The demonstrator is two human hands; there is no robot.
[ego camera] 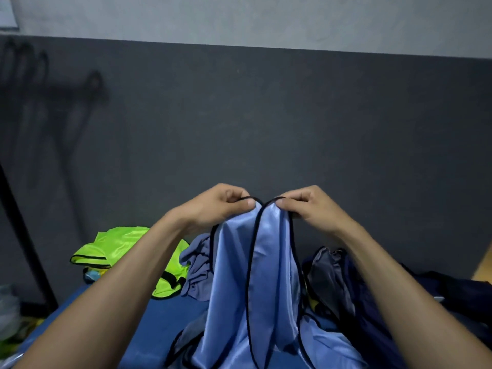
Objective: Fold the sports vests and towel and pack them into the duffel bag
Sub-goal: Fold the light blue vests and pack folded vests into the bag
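Above the blue surface [173, 315], seen from my head camera, I hold up a shiny light-blue sports vest with black piping [269, 275] by its two shoulder straps. My left hand [218, 206] pinches one strap and my right hand [311, 209] pinches the other; the fingers [249, 202] of both are curled tight on the cloth, knuckles nearly touching. I judge I bring the straps together so the vest hangs straight and halves along its middle, ready to fold. Its lower part still drapes onto the surface. To the left lies a crumpled neon-yellow vest [125, 249], with a greyish-blue cloth [197, 267] beside it. To the right sits a dark navy fabric heap [372, 288], perhaps the duffel bag, though I cannot tell.
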